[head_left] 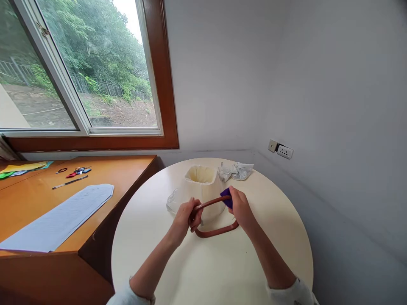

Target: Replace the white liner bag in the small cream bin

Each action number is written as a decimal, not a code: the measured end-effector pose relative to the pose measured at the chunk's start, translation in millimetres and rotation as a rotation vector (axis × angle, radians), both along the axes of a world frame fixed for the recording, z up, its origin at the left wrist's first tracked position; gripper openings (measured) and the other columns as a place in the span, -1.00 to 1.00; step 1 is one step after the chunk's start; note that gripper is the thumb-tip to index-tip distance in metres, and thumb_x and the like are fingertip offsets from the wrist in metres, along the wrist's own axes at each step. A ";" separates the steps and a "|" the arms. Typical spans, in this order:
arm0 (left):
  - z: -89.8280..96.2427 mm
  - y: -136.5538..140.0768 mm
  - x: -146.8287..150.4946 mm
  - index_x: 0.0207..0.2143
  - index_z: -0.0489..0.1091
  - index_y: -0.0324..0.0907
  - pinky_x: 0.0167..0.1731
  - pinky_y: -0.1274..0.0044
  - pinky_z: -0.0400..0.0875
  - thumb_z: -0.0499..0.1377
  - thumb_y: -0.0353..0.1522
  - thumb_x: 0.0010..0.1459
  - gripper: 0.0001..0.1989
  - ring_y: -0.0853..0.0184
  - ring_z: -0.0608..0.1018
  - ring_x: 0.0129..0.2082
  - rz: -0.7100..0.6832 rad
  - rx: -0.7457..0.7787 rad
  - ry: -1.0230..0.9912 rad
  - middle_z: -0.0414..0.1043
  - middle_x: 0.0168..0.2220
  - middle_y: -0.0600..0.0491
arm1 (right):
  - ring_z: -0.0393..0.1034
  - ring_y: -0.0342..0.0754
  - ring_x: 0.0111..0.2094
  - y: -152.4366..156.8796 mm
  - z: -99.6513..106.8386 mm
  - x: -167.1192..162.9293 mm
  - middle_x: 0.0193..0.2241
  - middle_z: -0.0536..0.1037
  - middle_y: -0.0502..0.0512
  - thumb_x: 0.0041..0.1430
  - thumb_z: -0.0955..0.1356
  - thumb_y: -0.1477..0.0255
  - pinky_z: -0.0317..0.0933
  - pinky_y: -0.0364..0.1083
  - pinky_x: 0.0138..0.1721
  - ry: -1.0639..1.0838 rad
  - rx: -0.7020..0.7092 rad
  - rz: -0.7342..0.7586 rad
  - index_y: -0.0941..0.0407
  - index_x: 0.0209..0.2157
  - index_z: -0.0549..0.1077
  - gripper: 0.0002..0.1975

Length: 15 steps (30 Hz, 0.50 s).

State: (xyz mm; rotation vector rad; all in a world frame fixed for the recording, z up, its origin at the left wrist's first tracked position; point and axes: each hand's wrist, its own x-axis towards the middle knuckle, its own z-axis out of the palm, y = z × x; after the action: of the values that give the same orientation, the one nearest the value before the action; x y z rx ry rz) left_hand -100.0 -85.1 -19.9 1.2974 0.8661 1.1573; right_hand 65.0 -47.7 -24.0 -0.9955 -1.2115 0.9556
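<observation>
Over the round table, a brown frame with rounded corners (218, 232) hangs between my hands. My left hand (186, 217) is closed around its left side, fingers wrapped on the bar. At the right end of the upper bar, my right hand (242, 208) pinches a purple cloth (226, 193) against the frame. The fingertips under that cloth are partly hidden. Just behind the frame stands a whitish bin lined with a plastic bag (190, 186), its lower part partly covered by my hands and the frame.
A knotted plastic bag (240, 171) lies right of the bin on the white round table (143, 254). On the wooden desk (133, 169) at left are paper sheets (63, 218), a pen (70, 182) and a bunch of keys (79, 171). A wall socket (285, 151) is at right.
</observation>
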 end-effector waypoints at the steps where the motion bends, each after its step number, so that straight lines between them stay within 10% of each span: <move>1: 5.9 2.2 -1.4 -0.63 0.13 -0.18 -0.65 0.56 -0.13 -0.17 -0.01 0.18 -0.49 0.51 0.02 -0.76 -0.090 -0.094 0.065 -0.04 -0.80 0.23 | 0.10 -0.16 -0.62 0.6 -0.3 -0.5 -0.70 0.25 -0.07 0.11 0.21 0.20 0.03 -0.16 -0.56 -0.094 0.054 -0.017 0.10 -0.65 0.24 -0.65; 6: 19.5 9.1 -2.8 -0.66 0.05 -0.18 -0.64 0.58 -0.28 0.09 -0.07 0.07 -0.54 0.55 -0.11 -0.69 -0.051 -0.137 0.201 -0.15 -0.69 0.26 | 0.15 -0.16 -0.53 4.1 -4.6 -4.1 -0.63 0.29 -0.05 0.15 0.18 0.20 0.10 -0.16 -0.47 -0.187 0.083 0.096 0.12 -0.60 0.27 -0.64; 15: -5.0 6.4 9.3 -0.66 -0.04 -0.18 -0.67 0.60 -0.24 0.12 -0.17 0.09 -0.54 0.56 -0.13 -0.69 0.355 -0.077 -0.282 -0.21 -0.68 0.27 | -0.08 -0.23 -0.76 2.2 -27.8 -18.1 -0.79 0.05 -0.17 0.14 0.14 0.09 0.00 -0.17 -0.68 0.404 -0.233 0.114 0.08 -0.65 0.14 -0.57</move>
State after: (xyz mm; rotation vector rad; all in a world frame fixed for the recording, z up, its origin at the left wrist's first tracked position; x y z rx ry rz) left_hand -90.7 -78.7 -24.9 0.9097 0.9417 1.5268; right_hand 47.0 -45.5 -51.8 -0.8640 -0.8374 1.3385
